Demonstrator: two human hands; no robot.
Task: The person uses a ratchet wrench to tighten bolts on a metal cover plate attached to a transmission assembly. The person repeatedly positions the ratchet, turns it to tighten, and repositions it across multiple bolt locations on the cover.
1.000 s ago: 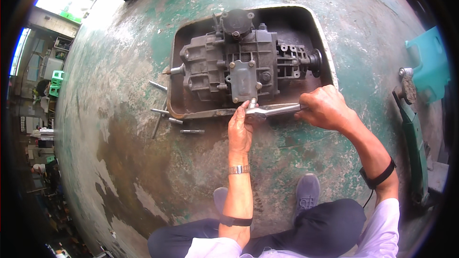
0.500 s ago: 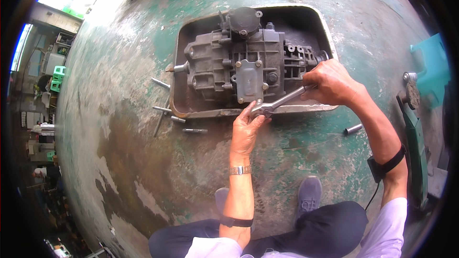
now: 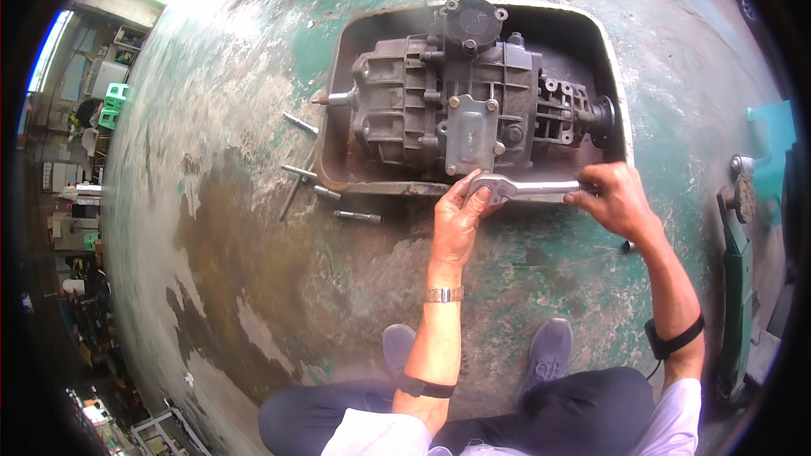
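A grey metal gearbox (image 3: 397, 93) lies in a dark tray (image 3: 621, 67) with a pale, worn rim. Bolted to its upper side is a flat cover plate (image 3: 473, 139) with bolts at its corners. My left hand (image 3: 457, 224) pinches the head of a ratchet wrench (image 3: 541, 188) at the tray's near edge, just below the plate's near corner. What lies under the head is hidden by my fingers. Closed around the other end of the handle is my right hand (image 3: 621, 198), over the tray's near right corner. The handle runs almost level from left to right.
Left of the tray, a T-shaped bar (image 3: 296, 181) and a short metal rod (image 3: 357, 216) lie on the floor. A small socket (image 3: 628, 247) sits by my right forearm. Farther right stand a green floor jack (image 3: 737, 287) and a turquoise stool (image 3: 773, 152).
My right hand has pulled the wrench handle toward me, from slanting up and away to nearly level. The left hand stays at the head. The view has shifted slightly.
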